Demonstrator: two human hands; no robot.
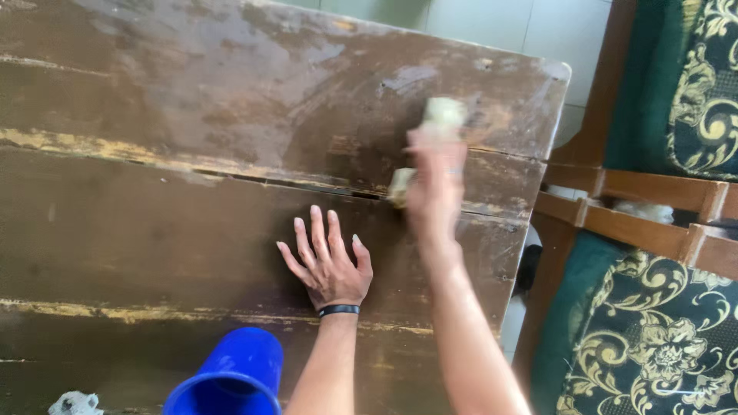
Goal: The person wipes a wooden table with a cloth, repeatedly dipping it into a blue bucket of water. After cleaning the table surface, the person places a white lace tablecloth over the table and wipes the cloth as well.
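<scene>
left arm: bare, no sleeve | left wrist: thin black band [339,310] | right arm: bare, no sleeve | right finger: ring [454,171]

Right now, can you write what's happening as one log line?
left hand: flat on wooden table | right hand: blurred, holding pale cloth on tabletop | blue cup: near edge

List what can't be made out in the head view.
- Right hand: motion-blurred, so its grip on the pale cloth is unclear.
- Blue bucket: cut off by the bottom edge; contents not visible.
- Crumpled grey rag: cut off at the bottom edge.
- Chair: cut off by the right edge.
</scene>
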